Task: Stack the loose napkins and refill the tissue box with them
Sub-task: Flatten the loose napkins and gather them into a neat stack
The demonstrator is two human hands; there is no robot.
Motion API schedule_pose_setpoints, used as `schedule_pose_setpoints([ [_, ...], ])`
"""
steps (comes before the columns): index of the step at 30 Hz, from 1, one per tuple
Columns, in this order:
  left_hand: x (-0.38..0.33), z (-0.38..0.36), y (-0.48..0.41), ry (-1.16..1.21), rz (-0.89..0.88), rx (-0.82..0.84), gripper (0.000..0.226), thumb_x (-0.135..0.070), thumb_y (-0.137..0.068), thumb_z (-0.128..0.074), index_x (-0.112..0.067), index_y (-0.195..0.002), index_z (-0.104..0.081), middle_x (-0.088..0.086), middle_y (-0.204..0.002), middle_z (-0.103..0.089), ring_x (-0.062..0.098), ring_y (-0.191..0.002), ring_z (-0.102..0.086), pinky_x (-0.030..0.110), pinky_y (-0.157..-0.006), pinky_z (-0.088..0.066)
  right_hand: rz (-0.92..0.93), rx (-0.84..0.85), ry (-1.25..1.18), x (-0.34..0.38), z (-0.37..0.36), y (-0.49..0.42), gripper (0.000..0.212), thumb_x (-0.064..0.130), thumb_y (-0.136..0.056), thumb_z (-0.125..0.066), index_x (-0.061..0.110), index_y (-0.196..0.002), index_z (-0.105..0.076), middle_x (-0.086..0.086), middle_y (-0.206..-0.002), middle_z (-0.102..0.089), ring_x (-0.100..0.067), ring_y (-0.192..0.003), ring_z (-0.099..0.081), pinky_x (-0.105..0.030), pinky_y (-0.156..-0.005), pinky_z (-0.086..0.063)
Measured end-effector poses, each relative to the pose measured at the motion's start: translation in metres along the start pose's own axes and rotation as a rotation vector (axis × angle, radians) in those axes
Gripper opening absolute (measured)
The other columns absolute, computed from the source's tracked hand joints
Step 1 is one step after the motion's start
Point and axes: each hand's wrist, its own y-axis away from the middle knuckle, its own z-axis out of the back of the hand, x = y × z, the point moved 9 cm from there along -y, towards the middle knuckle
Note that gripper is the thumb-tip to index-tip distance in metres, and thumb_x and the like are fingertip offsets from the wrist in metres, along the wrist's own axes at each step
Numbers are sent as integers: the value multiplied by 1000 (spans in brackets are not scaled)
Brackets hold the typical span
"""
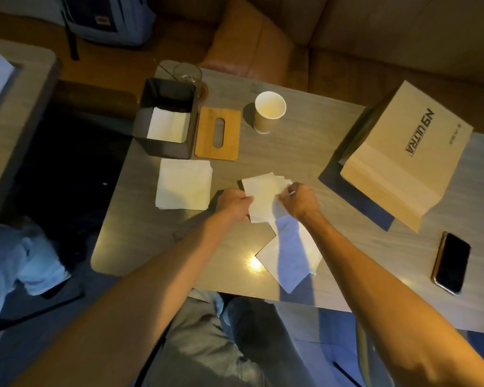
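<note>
Small fanned bunch of white napkins (263, 194) is held just above mid-table, left hand (234, 202) gripping its left edge, right hand (299, 201) pinching its right corner, fingers curled on the paper. Squared napkin stack (183, 184) lies just left of the hands. Behind it is the dark tissue box (162, 148), open-topped, with white napkins low inside. Its wooden lid (207, 135) with an oval slot lies flat beside the box's right wall. More loose napkins (291, 252) are spread near the front table edge, under the right forearm. Only readable text: "N9 ULTRA" on a brown paper bag (403, 163) lying far right, printed upside down from this view; smaller print beside it is illegible. Paper cup (267, 113) stands upright right of the lid, a clear glass (187, 74) behind the box, a dark phone (451, 262) face up near the right front edge. Table (291, 152) is grey wood-grain with rounded corners. Brown leather sofa (347, 37) behind, a grey-blue backpack (109, 18) top left, dim warm light. Both forearms are bare and reach forward, converging on the bunch.
</note>
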Motion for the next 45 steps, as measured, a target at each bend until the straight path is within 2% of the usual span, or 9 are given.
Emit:
schedule_pose_setpoints([
  [3, -6, 7, -4, 85, -37, 36, 9, -22, -99, -56, -16, -97, -64, 13, -118, -68, 29, -104, -66, 45, -87, -58, 10, 7, -61, 6, 2, 2, 38, 32, -96, -60, 6, -123, -62, -13, -122, -64, -21, -93, -55, -33, -88, -49],
  [8, -19, 26, 5, 392, 7, 142, 35, -19, -106, -44, -14, -141, -46, 9, -132, -59, 27, -117, -60, 34, -83, -53, -48, 91, -243, 23, -7, 11, 48, 45, -99, -48, 4, -118, -62, -14, -114, -62, -29, -98, -60, -40, -84, -58],
  [13, -18, 57, 8, 395, 6, 98, 44, -20, -103, -50, -10, -145, -42, 9, -137, -57, 26, -121, -58, 33, -89, -49, -157, 321, -697, 49, -40, 21, 30, 29, -95, -62, 2, -107, -61, -13, -106, -67, -25, -80, -70, -30, -59, -61],
  [23, -12, 66, 19, 725, 11, 118, 31, -14, -97, -61, -9, -127, -54, 9, -128, -59, 27, -117, -58, 34, -72, -61, 118, 319, -859, 83, -44, 26, 11, 14, -91, -66, 3, -92, -68, -16, -110, -72, -29, -103, -70, -38, -92, -57],
  [27, -30, 75, 20, 526, -208, 18, 32, -13, -98, -59, -12, -130, -58, -4, -111, -66, 10, -97, -63, 18, -67, -56, 184, 200, -880, 75, -28, 30, 11, 17, -91, -68, 7, -86, -68, -14, -104, -72, -28, -101, -69, -36, -88, -57],
  [31, -25, 77, 12, 233, -242, -48, 36, -20, -96, -64, -12, -131, -60, -2, -115, -65, 19, -109, -63, 29, -85, -58, 198, 97, -761, 66, -23, 29, 10, 15, -88, -72, 12, -95, -66, -4, -101, -72, -21, -97, -69, -27, -80, -57],
  [34, -12, 66, 10, 105, -204, -24, 39, -17, -95, -64, -8, -133, -57, 5, -127, -62, 18, -107, -60, 19, -68, -58, 173, 18, -628, 53, -29, 25, 16, 13, -85, -73, 13, -96, -61, -5, -102, -69, -22, -96, -67, -32, -83, -58],
  [39, 9, 50, 4, -67, -156, 11, 42, -17, -95, -64, -9, -135, -55, 9, -136, -58, 30, -119, -58, 39, -80, -61, 25, -143, -507, 27, -30, 23, 23, 13, -85, -71, 10, -105, -61, -1, -97, -63, -20, -91, -59, -26, -82, -47],
  [45, 18, 40, 5, -154, -110, 14, 46, -13, -91, -69, -13, -134, -54, 8, -132, -58, 30, -117, -57, 41, -74, -62, -109, -89, -500, 9, -43, 21, 32, 23, -87, -73, 11, -114, -59, -5, -109, -61, -23, -95, -57, -28, -83, -50],
])
